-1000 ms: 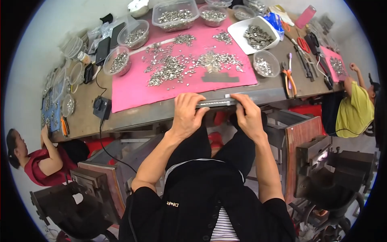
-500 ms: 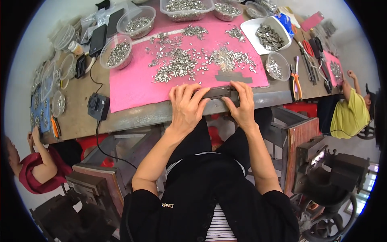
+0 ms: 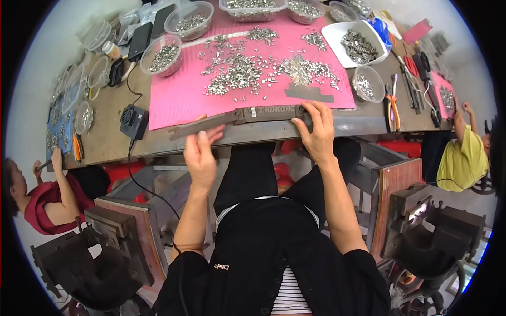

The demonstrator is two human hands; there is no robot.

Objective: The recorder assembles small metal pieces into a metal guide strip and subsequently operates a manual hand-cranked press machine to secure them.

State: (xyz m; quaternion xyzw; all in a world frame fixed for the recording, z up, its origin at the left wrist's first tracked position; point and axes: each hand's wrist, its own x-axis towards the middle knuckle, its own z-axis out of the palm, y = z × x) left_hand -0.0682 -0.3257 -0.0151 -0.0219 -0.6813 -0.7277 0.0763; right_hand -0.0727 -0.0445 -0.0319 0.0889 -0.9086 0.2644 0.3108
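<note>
A person in red [image 3: 45,203] sits at the far left. On the worn counter [image 3: 108,134], a pink mat [image 3: 179,97] carries scattered metal bits [image 3: 247,73]. The left hand [image 3: 200,152], fingers open, touches a long dark metal bar [image 3: 242,117] at the near edge; the right hand [image 3: 318,131] grips its end.

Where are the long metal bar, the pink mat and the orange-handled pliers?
Long metal bar [image 3: 253,116], head view, on its middle section.
Pink mat [image 3: 176,100], head view, on a bare lower-left part.
Orange-handled pliers [image 3: 392,108], head view, on the handles.
</note>
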